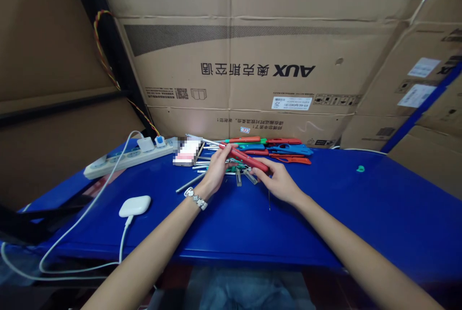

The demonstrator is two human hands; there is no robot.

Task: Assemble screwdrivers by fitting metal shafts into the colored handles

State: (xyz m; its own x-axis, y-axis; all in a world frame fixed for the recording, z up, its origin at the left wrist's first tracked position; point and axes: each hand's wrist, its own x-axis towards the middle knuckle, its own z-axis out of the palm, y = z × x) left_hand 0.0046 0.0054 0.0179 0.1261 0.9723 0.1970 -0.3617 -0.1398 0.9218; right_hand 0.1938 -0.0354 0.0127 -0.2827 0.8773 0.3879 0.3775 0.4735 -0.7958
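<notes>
My left hand (217, 168) and my right hand (279, 180) both hold one red-handled tool (249, 159) above the blue table (325, 209). The left hand grips its far end and the right hand pinches its near end. Beneath the hands lie several loose metal shafts (202, 165) and small clear pieces (238, 178). Behind them sits a pile of red, blue and green handles (277, 148). A watch is on my left wrist.
A white power strip (122, 158) with plugs lies at the table's back left, and a white charger case (134, 205) with a cable sits near the left front. A small green piece (360, 169) rests at the right. Cardboard boxes (252, 59) wall the back.
</notes>
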